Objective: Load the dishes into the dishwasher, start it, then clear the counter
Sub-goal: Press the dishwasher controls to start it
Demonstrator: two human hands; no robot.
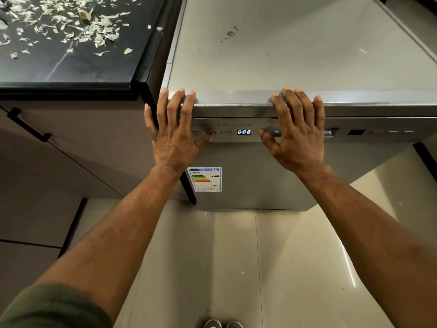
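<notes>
Left hand (173, 129) at front-left corner of dishwasher (260, 55), right hand (299, 131) mid front edge; both flat, fingers straight, gripping nothing. Door shut, display (244, 132) lit. Prob. start step. Next: press a btn, then clear scraps (71, 24) off worktop (71, 69).

Dishwasher (260, 181) top and floor (236, 256) in front lying open; table (82, 67) crowding its left side, scraps (78, 27) littering it.

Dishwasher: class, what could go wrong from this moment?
1. The left hand has its thumb right by the buttons. With the display lit, a stray press might change the setting.
2. Scraps lie loose across the counter, so clearing them carelessly could sweep some onto the floor.
</notes>
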